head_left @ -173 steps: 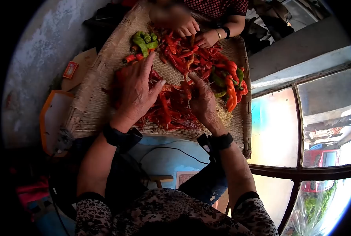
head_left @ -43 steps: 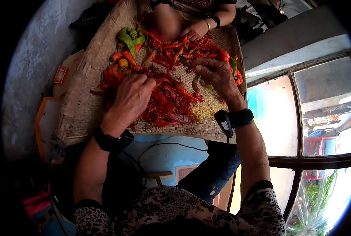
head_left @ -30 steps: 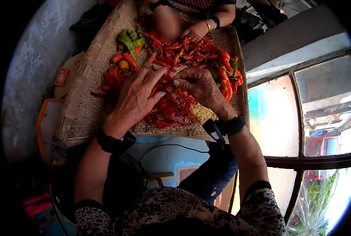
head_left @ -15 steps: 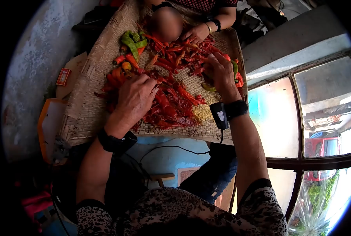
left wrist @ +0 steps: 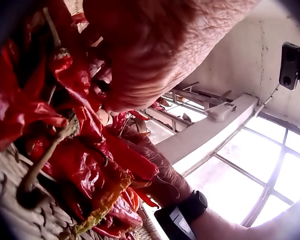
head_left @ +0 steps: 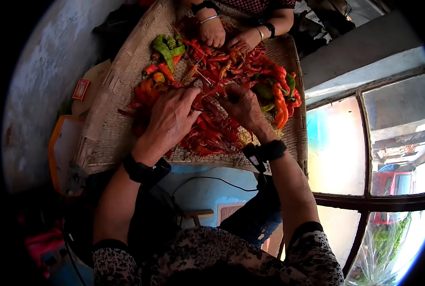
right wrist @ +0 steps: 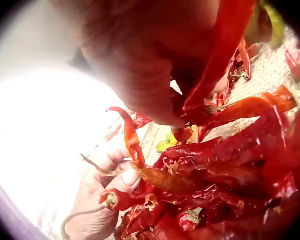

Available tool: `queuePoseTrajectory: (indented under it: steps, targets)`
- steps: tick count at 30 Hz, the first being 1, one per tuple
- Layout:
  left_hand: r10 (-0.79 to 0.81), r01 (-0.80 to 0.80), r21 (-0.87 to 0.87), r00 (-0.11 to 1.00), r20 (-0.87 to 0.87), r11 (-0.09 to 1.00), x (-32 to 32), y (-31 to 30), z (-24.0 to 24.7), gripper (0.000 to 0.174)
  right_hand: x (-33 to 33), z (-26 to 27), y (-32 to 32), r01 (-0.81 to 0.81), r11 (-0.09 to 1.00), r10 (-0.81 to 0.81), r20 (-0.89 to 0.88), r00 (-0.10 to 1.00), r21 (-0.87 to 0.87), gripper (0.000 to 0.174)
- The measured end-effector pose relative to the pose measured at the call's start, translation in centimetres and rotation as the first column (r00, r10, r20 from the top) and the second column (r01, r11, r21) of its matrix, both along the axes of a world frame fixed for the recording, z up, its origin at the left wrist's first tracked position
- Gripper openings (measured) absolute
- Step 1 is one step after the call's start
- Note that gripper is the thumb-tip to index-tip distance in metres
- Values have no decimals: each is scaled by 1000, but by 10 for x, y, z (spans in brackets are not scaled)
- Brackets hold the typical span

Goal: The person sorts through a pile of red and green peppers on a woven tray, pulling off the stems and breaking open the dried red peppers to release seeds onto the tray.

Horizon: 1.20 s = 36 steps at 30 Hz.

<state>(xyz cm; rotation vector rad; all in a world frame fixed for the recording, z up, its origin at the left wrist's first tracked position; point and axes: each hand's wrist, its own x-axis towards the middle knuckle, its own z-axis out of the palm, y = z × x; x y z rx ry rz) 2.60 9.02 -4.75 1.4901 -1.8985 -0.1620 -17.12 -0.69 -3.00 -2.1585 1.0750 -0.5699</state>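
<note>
The red chillies [head_left: 212, 136] lie heaped on the woven tray [head_left: 107, 128]. My left hand [head_left: 172, 117] and right hand [head_left: 243, 107] each pinch one, fingers curled narrow. I judge them light, papery and brittle, best taken near the stem.

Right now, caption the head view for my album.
Left hand and right hand pinch red chillies on a woven tray.
</note>
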Motion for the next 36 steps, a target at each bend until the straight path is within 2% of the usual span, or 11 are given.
queuePoseTrajectory:
  steps: [2, 5, 9, 12, 17, 22, 25, 26, 30, 33, 36]
  targets:
    - [6, -22, -96, 987, -163, 995, -5, -3, -1, 50, 4, 11, 7, -52, 998, 53, 22, 998, -41, 22]
    - [-80, 71, -49, 973, -216, 996, -7, 3, 12, 59, 11, 18, 20, -128, 972, 140, 48, 989, -198, 22]
    - [-189, 130, -251, 955, -227, 959, -3, -8, -1, 47, 20, 26, 32, -271, 898, 299, 28, 954, -346, 33]
    - [-141, 140, -46, 809, -570, 989, 5, -6, 8, 29, 21, 29, 38, -235, 954, 249, 54, 967, -187, 45]
    - [-28, 41, 21, 899, -438, 999, 10, -3, 2, 20, 1, 9, 16, -88, 974, 30, 269, 963, 208, 58]
    - [0, 0, 1, 947, -322, 1000, 9, -2, 3, 19, 0, 31, 19, -142, 942, -30, 497, 867, 304, 74]
    - [4, -24, -68, 959, -284, 997, 6, -3, -4, 20, -2, 35, 20, -135, 944, -21, 466, 885, 299, 68]
    - [0, -26, -85, 955, -296, 996, 5, -3, -6, 21, 0, 34, 22, -152, 935, -38, 516, 856, 320, 45]
    - [34, -28, 26, 964, -265, 999, 8, -5, -2, 24, -5, 46, 11, -37, 927, -146, 451, 881, 373, 18]
    - [-3, 23, 47, 922, -388, 999, 5, -4, 3, 26, -6, 45, -24, 89, 935, -326, 737, 592, 343, 25]
    - [14, 0, 40, 931, -364, 999, 5, -3, 6, 18, -23, 34, -39, 276, 848, -510, 554, 658, 453, 40]
